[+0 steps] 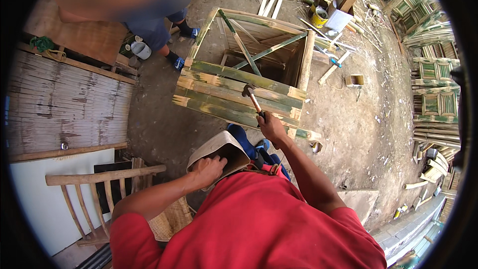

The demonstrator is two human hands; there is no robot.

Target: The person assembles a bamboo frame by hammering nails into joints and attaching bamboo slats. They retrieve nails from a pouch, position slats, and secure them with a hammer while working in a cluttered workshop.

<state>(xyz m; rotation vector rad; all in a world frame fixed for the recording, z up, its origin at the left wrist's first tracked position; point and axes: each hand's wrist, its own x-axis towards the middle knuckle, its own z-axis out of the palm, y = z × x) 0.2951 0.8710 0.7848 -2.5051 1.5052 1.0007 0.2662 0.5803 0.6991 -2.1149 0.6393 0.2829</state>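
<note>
My right hand (273, 128) grips a hammer (254, 102) by its dark handle end, and the hammer's head is over the bamboo slats (219, 87) of a frame-like bamboo piece. At my waist hangs a beige open-mouthed container (234, 157). My left hand (209, 168) is at its opening with the fingers curled in; whatever they pinch is hidden. Green-and-tan slats cover the near part of the bamboo frame (307, 60). Its far part is open, with crossed green braces (246, 52) inside.
A person's legs (152, 32) are at the far left, beside a pale bucket (141, 50). A wooden chair (104, 177) stands at my left. On the right ground lie a blue-handled tool (337, 62), a small box (354, 80) and a yellow pail (319, 17). Bamboo panels (435, 69) line the right.
</note>
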